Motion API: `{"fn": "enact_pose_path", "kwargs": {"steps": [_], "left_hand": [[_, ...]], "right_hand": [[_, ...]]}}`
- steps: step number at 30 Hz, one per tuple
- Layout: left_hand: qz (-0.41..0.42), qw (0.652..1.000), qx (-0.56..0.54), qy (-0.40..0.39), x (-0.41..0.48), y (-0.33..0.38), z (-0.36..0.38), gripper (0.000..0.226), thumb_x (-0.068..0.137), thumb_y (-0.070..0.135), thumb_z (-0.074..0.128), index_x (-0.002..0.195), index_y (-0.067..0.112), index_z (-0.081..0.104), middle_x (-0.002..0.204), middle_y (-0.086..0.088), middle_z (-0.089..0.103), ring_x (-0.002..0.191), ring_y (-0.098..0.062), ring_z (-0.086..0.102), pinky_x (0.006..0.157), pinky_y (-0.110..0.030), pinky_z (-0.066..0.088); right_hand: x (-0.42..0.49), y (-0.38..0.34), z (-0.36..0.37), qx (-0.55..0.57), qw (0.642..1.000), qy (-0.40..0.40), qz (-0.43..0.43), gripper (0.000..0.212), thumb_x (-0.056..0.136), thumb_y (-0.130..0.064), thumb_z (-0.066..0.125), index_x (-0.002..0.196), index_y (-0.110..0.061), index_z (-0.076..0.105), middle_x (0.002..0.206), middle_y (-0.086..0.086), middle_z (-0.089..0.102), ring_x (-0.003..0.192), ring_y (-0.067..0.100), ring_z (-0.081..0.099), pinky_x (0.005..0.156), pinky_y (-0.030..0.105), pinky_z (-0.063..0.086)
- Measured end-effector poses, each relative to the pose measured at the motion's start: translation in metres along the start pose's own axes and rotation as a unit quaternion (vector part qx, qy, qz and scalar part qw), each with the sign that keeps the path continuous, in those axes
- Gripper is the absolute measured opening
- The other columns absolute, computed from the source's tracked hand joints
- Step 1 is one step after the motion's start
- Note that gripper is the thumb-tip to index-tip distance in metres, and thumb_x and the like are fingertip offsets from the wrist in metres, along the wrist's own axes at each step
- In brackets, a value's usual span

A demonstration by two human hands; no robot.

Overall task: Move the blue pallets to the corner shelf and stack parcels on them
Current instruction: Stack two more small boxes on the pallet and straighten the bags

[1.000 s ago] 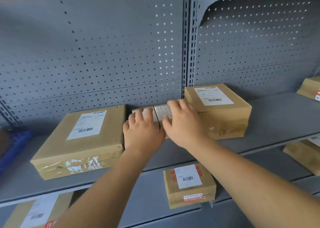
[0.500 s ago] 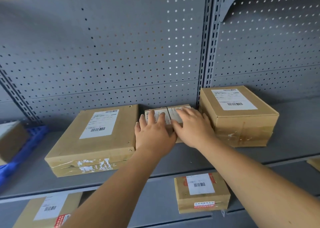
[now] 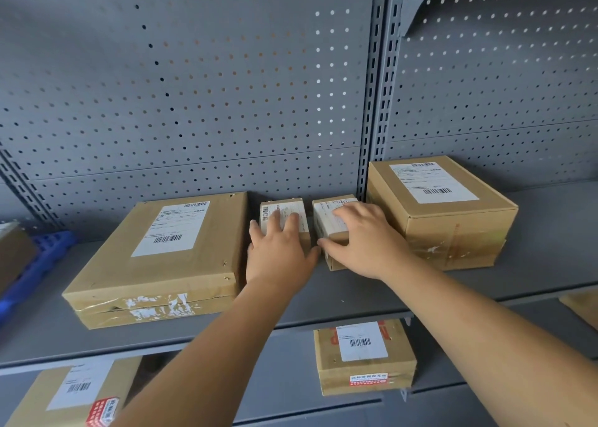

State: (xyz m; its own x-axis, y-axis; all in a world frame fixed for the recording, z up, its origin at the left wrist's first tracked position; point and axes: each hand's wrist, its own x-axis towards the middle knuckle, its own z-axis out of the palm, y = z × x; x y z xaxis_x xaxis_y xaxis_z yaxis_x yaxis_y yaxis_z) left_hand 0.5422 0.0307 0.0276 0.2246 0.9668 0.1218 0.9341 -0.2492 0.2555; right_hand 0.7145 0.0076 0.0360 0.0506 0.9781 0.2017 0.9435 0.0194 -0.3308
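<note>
Both hands reach forward onto the grey shelf [image 3: 323, 300]; left hand [image 3: 278, 251] lies palm-down, fingers spread, over the left small parcel [image 3: 284, 214]; right hand [image 3: 362, 238] covers the right small parcel [image 3: 333, 222], fingers over the label, thumb curled at its near left edge; neither hand visibly lifts; whether either grip is closed around a box cannot be told.

The two small parcels sit side by side with a narrow gap between them, each with its long axis running away from the person toward the perforated back panel [image 3: 194, 102]; they lie between the flat wide parcel [image 3: 161, 258] on the left and the tall parcel [image 3: 453, 226] on the right.

Blue pallet [image 3: 38, 264] is at the far left of the same shelf, well apart from both hands; left hand is the nearer.

Judgement: parcels go leftward to the pallet; the flat wide parcel lies in the path, so a lift over it seems needed.
</note>
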Motion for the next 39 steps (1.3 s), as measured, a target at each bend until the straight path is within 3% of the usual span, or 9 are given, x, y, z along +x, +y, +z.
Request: {"fn": "enact_pose_path", "kwargs": {"steps": [5, 13, 32, 39], "left_hand": [[-0.005, 1.000, -0.005, 0.018, -0.004, 0.005, -0.001, 0.066, 0.094, 0.057, 0.056, 0.148, 0.028, 0.033, 0.161, -0.003, 0.026, 0.138, -0.040, 0.028, 0.106, -0.051, 0.040], [-0.018, 0.999, -0.019, 0.047, -0.018, 0.011, -0.008, 0.067, 0.094, 0.057, 0.055, 0.150, 0.027, 0.033, 0.160, -0.003, 0.028, 0.138, -0.040, 0.027, 0.110, -0.051, 0.037], [-0.024, 0.986, -0.020, 0.163, -0.069, -0.004, -0.076, 0.065, 0.088, 0.058, 0.059, 0.143, 0.029, 0.040, 0.152, -0.003, 0.038, 0.136, -0.042, 0.033, 0.103, -0.052, 0.042], [0.005, 0.975, -0.076, 0.211, -0.095, -0.035, -0.118, 0.065, 0.087, 0.055, 0.061, 0.143, 0.027, 0.044, 0.150, -0.001, 0.041, 0.130, -0.038, 0.036, 0.101, -0.047, 0.041]], "right_hand": [[-0.007, -0.004, 0.000, -0.006, 1.000, 0.002, 0.005, 0.065, 0.089, -0.054, 0.059, 0.141, -0.019, 0.043, 0.152, -0.001, 0.038, 0.143, 0.023, 0.022, 0.109, 0.044, 0.039], [-0.021, -0.009, -0.009, 0.012, 0.997, 0.070, 0.013, 0.058, 0.088, -0.049, 0.059, 0.136, -0.018, 0.051, 0.150, 0.000, 0.042, 0.141, 0.021, 0.029, 0.099, 0.042, 0.045], [-0.059, -0.055, -0.045, 0.047, 0.985, 0.163, -0.020, 0.060, 0.087, -0.047, 0.060, 0.138, -0.017, 0.053, 0.149, 0.000, 0.045, 0.141, 0.022, 0.033, 0.103, 0.043, 0.044], [-0.074, -0.111, -0.054, 0.020, 0.980, 0.198, -0.023, 0.054, 0.089, -0.045, 0.059, 0.136, -0.017, 0.055, 0.146, 0.000, 0.048, 0.135, 0.022, 0.037, 0.095, 0.034, 0.038]]}}
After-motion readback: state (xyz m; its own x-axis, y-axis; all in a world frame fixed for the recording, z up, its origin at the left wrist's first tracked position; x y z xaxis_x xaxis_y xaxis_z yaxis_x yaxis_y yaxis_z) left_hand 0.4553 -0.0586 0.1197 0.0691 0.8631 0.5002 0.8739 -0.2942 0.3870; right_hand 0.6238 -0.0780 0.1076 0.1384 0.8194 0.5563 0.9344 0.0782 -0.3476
